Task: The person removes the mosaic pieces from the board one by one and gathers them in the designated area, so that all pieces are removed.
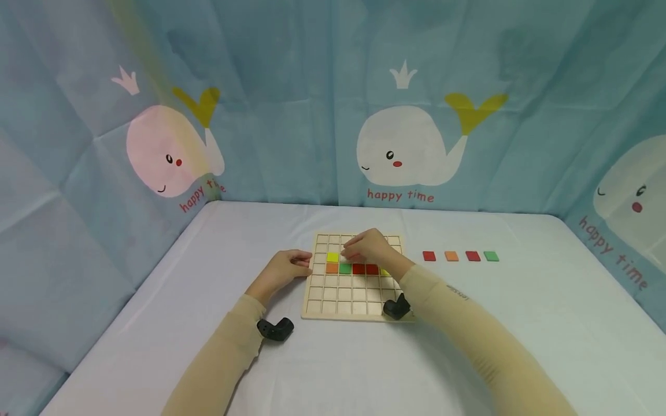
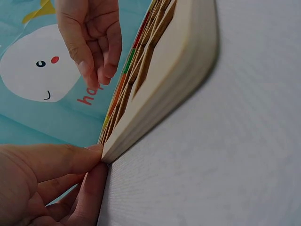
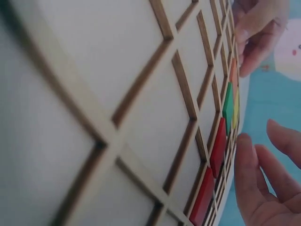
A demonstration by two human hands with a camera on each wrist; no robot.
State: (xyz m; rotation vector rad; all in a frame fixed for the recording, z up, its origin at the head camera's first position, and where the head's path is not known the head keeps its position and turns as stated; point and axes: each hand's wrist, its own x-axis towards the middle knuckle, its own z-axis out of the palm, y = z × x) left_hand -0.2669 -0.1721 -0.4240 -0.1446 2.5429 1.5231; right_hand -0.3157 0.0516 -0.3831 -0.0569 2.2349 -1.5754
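A square wooden grid board (image 1: 338, 309) lies on the white table. In one row sit an orange tile (image 1: 332, 268), a green tile (image 1: 346, 268), two red tiles (image 1: 359, 269) and a yellow tile (image 1: 384, 272), partly covered by the right wrist. Another yellow tile (image 1: 332, 257) sits just behind the orange one. My right hand (image 1: 366, 245) hovers over the back part of the board, right of that yellow tile; its fingers are apart with nothing visible between them. At the board's left edge, my left hand (image 1: 283, 268) touches the side with thumb and fingertips.
Right of the board a loose red tile (image 1: 429, 256), an orange tile (image 1: 451, 256), a second red tile (image 1: 473, 256) and a green tile (image 1: 491, 256) lie in a line. A blue curtain (image 1: 291, 144) with whale prints hangs behind the table. Each wrist wears a black device (image 1: 276, 329).
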